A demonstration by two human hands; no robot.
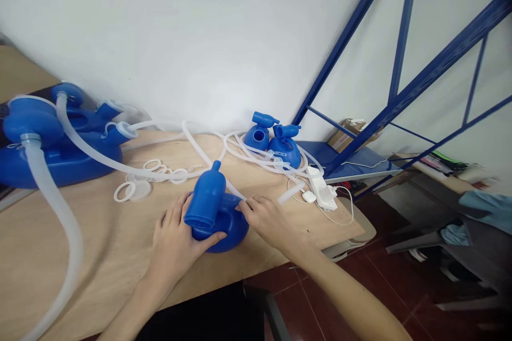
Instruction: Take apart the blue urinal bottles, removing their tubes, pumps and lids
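Observation:
A blue plastic vessel with a round neck lies on the wooden table near its front edge. My left hand wraps round its left side, the thumb under the body. My right hand rests against its right side, fingertips pinched on a thin clear tube that runs into the vessel. Both hands are closed on what they hold.
Large blue vessels with thick translucent hoses sit at far left. White rings lie mid-table. Two small blue vessels with tangled tubing stand at the back right, beside a white power strip. Blue shelving rises on the right.

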